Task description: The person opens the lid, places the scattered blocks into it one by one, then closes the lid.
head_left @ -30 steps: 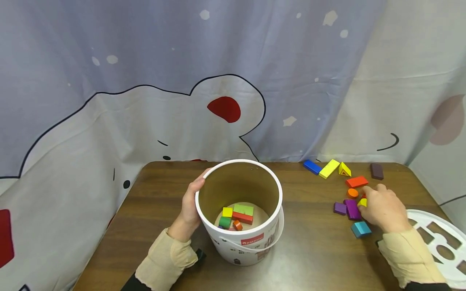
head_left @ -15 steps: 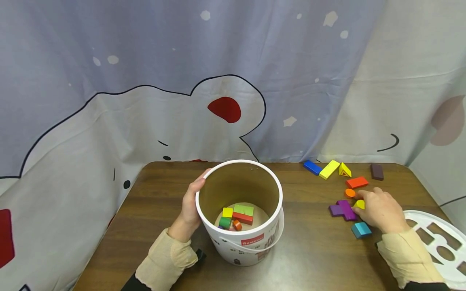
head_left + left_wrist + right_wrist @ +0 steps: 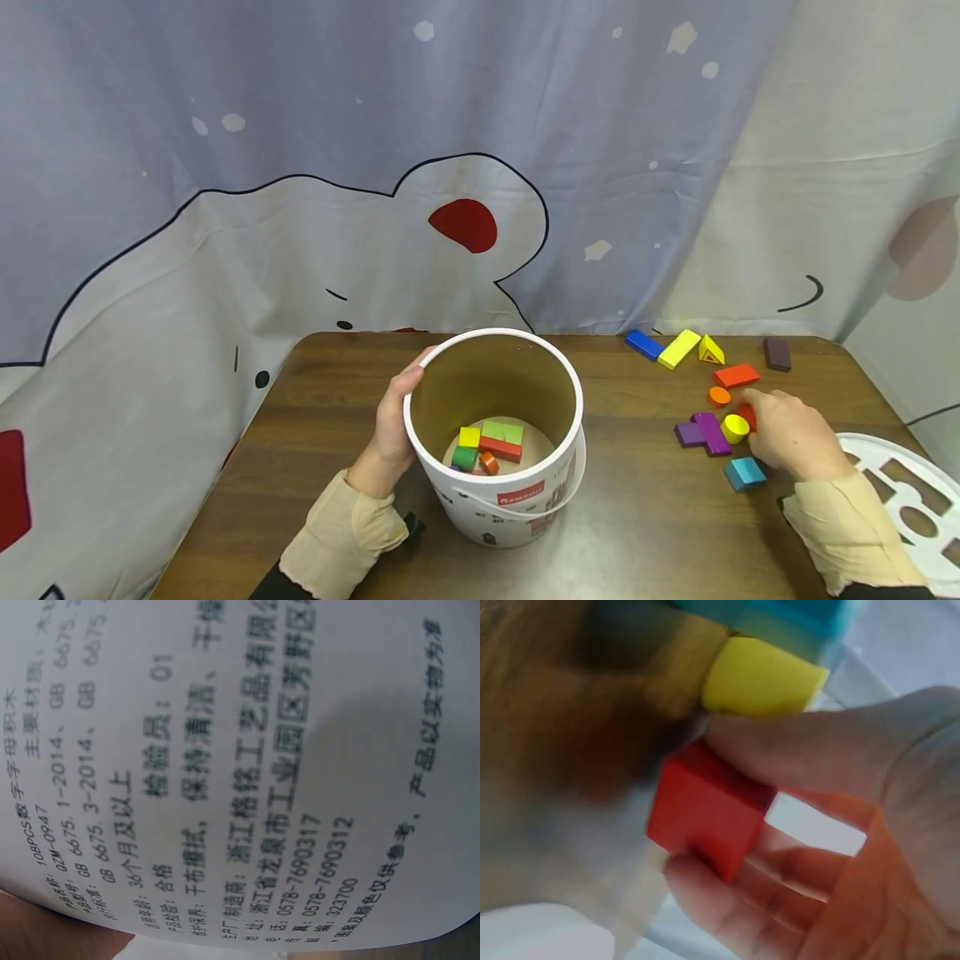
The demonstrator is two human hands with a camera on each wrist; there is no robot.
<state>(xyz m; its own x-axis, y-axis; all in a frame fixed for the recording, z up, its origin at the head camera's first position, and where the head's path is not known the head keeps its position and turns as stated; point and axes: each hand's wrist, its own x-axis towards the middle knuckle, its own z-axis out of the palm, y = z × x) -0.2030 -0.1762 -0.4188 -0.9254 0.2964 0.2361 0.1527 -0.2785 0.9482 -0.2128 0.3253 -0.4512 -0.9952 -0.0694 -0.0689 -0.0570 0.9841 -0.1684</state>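
Observation:
My left hand [image 3: 392,429] grips the rim of a white bucket [image 3: 492,533], thumb on the near side of the lip. Printed text covers the bucket wall [image 3: 225,765] in the left wrist view. Several coloured blocks lie on its bottom, among them a green block [image 3: 501,432]. My right hand [image 3: 795,433] pinches a red block [image 3: 705,810] between thumb and fingers. Beside that hand a yellow cylinder [image 3: 735,428] stands close to a purple block [image 3: 711,433]. A teal block [image 3: 745,473] lies nearer to me.
Behind the right hand lie an orange disc [image 3: 719,397], a red-orange block [image 3: 737,375], a dark block [image 3: 777,354], a yellow triangle [image 3: 711,350], a yellow bar [image 3: 678,349] and a blue bar [image 3: 643,344]. A white lid with cutouts [image 3: 885,450] rests at the right edge.
The right hand has shifted among the blocks and now pinches the red block. The yellow cylinder and purple blocks have slid left; the orange disc moved slightly left. The left hand stays on the bucket.

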